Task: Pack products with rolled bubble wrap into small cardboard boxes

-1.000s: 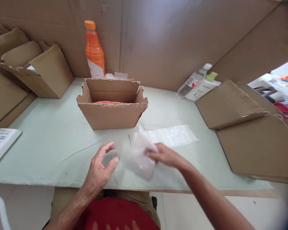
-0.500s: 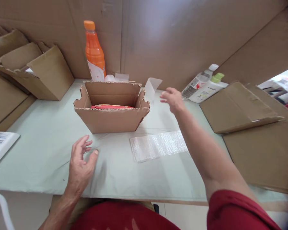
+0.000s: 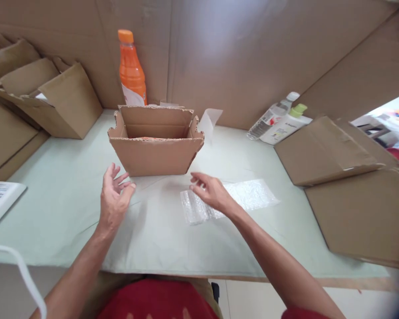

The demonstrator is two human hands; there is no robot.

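A small cardboard box [image 3: 156,157], its top uncovered, stands in the middle of the table; only a thin strip of something red-orange [image 3: 153,138] shows inside. My left hand [image 3: 115,197] hovers by the box's lower left corner, fingers apart and holding nothing. Near the lower right corner is my right hand [image 3: 210,190], its fingers loosely curled and apart, nothing between them. Beneath and behind it lies a flat strip of bubble wrap [image 3: 252,195], partly covered by the hand. A piece of translucent film [image 3: 210,119] stands up just right of the box.
An orange drink bottle [image 3: 132,71] stands behind the box. A clear water bottle [image 3: 272,116] and a white bottle with a green cap [image 3: 287,126] lean at the back right. Cardboard boxes [image 3: 362,217] flank the right; others [image 3: 69,102] sit left, above a white packet [image 3: 1,201].
My right hand has come back from the rear right toward the box's lower right corner, over the bubble wrap. My left hand has moved slightly forward, closer to the box. The box sits slightly farther away.
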